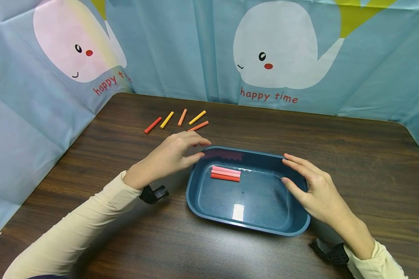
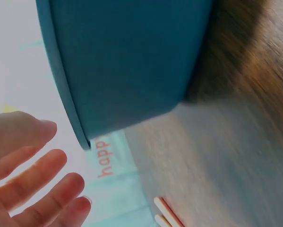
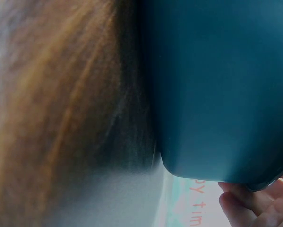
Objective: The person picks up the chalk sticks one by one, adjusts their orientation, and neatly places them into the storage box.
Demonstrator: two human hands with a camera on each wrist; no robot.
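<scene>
A dark blue rectangular plastic bin (image 1: 262, 201) stands on the table in the head view. On its floor, toward the back left, three short sticks (image 1: 225, 174) in pinks and red lie side by side. My left hand (image 1: 174, 151) hovers at the bin's back left corner, fingers loosely bent and thumb apart; the left wrist view shows a gap between its fingertips (image 2: 56, 156) and the rim. Over the right end of the bin is my right hand (image 1: 314, 190), its fairly straight fingers at the back rim and its thumb reaching over the inside.
Behind my left hand, several loose sticks lie on the dark wood table (image 1: 363, 162): a red stick (image 1: 153, 125), two yellow ones and two orange ones. A blue curtain (image 1: 167, 58) with printed whales hangs along the table's back edge. Black wrist cameras hang under both wrists.
</scene>
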